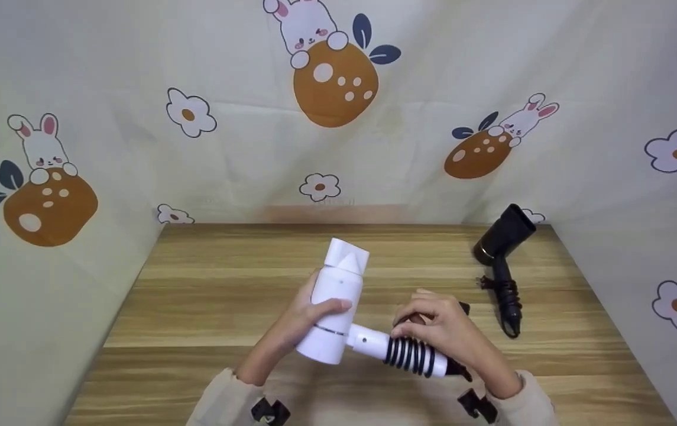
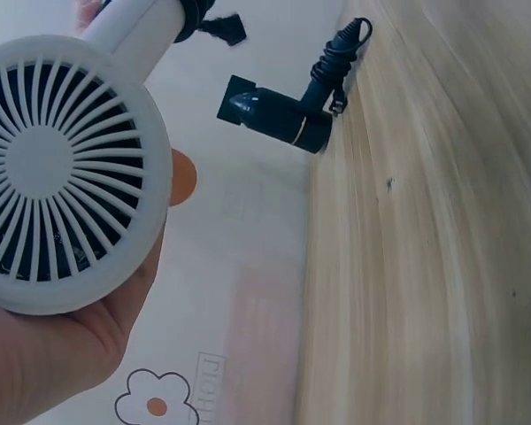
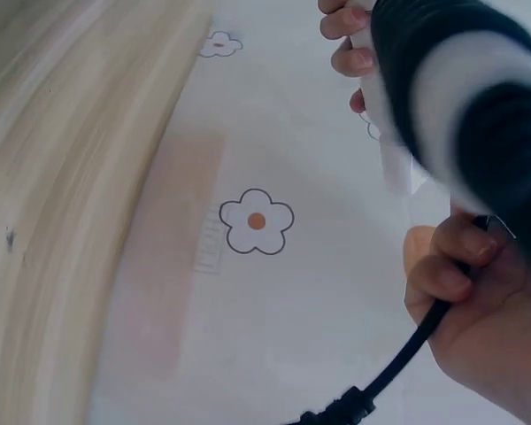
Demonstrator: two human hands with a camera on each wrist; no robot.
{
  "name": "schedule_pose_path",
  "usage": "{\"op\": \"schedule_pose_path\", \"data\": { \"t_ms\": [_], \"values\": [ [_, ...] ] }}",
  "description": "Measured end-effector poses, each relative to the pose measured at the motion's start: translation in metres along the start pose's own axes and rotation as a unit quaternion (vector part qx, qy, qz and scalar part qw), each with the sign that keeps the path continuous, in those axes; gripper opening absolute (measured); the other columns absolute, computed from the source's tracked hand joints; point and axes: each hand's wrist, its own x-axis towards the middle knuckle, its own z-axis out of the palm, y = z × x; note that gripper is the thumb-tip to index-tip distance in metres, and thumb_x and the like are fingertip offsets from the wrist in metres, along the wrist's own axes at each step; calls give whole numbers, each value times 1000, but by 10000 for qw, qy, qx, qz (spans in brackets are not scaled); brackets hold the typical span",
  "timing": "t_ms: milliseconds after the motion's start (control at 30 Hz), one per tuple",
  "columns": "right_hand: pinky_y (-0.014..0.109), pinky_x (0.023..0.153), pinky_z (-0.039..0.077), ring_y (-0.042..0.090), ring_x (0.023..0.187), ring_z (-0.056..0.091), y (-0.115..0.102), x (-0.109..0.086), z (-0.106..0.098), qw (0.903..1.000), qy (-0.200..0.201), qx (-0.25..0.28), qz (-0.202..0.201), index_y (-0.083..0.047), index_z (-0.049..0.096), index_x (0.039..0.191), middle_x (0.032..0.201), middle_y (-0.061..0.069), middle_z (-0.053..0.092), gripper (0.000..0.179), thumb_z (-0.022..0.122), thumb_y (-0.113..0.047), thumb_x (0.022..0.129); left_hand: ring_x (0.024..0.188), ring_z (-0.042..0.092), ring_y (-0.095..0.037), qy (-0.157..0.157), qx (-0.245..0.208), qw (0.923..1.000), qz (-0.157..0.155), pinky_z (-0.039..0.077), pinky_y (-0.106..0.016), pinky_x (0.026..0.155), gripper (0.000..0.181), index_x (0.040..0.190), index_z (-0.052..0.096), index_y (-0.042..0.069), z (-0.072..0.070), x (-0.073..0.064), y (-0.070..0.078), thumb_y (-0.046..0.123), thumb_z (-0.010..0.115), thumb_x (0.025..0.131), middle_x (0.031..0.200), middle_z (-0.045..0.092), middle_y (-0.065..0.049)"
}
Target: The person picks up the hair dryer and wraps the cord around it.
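My left hand [image 1: 298, 313] grips the barrel of a white hair dryer [image 1: 338, 290], its thumb lying across the front. The dryer is held up over the table with its nozzle pointing away, and its round rear grille [image 2: 40, 164] faces the left wrist camera. A black cord [image 1: 412, 357] is coiled several times around the handle, which points to the right. My right hand [image 1: 441, 322] is beside the handle. In the right wrist view its curled fingers pinch a stretch of the black cord [image 3: 416, 341], and a thicker part of the cord hangs below them.
A black hair dryer [image 1: 504, 236] with its cord wound around the handle lies at the table's right rear. The wood-grain table [image 1: 196, 284] meets a printed curtain [image 1: 243, 160] at the back and sides.
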Motion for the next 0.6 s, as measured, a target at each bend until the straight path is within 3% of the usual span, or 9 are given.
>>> {"op": "schedule_pose_path", "data": {
  "t_ms": [100,267,367,600],
  "values": [
    [20,67,47,6,73,55,1,1,-2,9962,-300,691,447,-13,71,82,79,0,68,9,75,-15,74,81,60,-17,-185,-293,9994,-16,52,-34,70,67,137,29,3,0,-1,0,21,62,81,99,55,-11],
    [21,69,52,3,77,61,12,1,-1,9765,-661,1902,771,3,66,87,84,-2,68,13,68,-7,80,83,62,-18,-411,-777,9961,-53,52,-34,73,61,132,31,3,1,-5,1,20,59,81,96,58,-9],
    [19,68,52,1,77,61,19,0,1,9706,-633,2229,648,11,61,89,86,-10,66,13,62,-1,84,84,63,-19,-491,-1021,9935,-49,52,-35,74,53,126,35,2,2,-7,1,19,58,81,94,60,-8],
    [16,63,48,-4,74,56,27,0,8,9724,-373,2305,35,9,60,90,88,-16,64,10,53,2,89,85,64,-20,-332,-1348,9901,198,52,-36,75,47,121,38,2,2,-7,4,19,55,80,93,64,-7]
  ]
}}
